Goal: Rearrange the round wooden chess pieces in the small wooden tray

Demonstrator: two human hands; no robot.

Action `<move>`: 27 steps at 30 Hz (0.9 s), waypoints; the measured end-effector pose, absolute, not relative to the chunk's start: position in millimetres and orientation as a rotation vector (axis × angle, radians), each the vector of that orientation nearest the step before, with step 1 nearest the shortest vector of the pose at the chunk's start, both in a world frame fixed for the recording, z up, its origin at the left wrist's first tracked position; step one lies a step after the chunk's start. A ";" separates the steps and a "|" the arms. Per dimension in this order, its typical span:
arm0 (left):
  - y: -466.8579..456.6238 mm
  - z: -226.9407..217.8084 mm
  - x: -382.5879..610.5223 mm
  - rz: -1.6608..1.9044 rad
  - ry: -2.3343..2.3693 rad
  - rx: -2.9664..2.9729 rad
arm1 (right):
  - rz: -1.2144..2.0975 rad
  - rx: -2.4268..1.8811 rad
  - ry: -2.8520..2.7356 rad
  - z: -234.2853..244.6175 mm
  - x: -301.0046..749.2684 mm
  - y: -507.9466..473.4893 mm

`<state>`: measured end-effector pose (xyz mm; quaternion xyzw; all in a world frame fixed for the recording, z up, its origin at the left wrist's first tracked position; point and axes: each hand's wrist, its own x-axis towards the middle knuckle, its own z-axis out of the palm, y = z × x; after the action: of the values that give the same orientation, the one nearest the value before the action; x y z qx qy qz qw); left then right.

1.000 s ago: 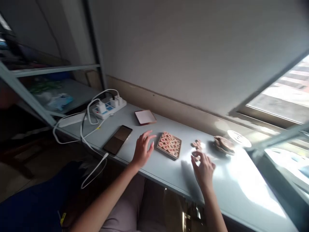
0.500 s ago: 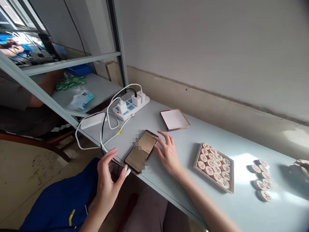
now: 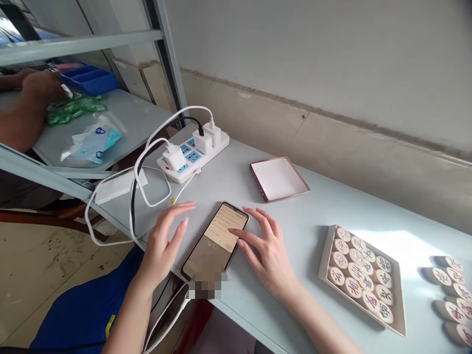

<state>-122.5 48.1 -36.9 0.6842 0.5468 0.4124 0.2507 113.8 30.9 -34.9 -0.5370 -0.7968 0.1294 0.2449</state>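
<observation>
A smartphone [image 3: 221, 226] lies on the grey table near its front edge, its screen lit with a pale panel of text. A white cable [image 3: 173, 317] runs down near its lower end, where the picture is blurred into blocks. My right hand [image 3: 267, 248] is over the phone's right side with fingers spread, the index fingertip at the screen. To the left of the phone my left hand [image 3: 165, 241] hovers with fingers apart and nothing in it. Right of my right hand is a shallow box [image 3: 324, 260] holding several round Chinese chess pieces [image 3: 356, 270].
A white power strip [image 3: 214, 152] with several plugged chargers and looping cables sits at the back left. An upturned box lid [image 3: 282, 179] lies by the wall. Loose chess pieces [image 3: 453, 309] are at the right edge. Behind the metal frame, another person's hand [image 3: 42, 88] is near green packets [image 3: 75, 107].
My left hand has let go of the white cable and lifted left of the phone. My right index finger has come down to the screen. The view has moved closer.
</observation>
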 end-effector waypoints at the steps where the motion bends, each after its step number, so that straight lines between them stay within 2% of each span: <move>1: 53.2 -38.1 -122.4 1.131 1.514 1.871 | 0.347 -1.477 -2.179 -35.7 114.0 31.2; 16: 60.7 -39.2 -114.4 0.991 1.625 2.097 | 0.383 -1.559 -2.135 -39.5 114.7 33.3; 27: 61.2 -41.3 -114.7 0.928 1.635 2.141 | 0.345 -1.407 -2.307 -35.4 113.7 30.5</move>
<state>-114.7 61.2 -41.3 0.7435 0.5676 0.3223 0.1455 113.7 30.5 -35.4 -0.5052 -0.8286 0.1238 0.2073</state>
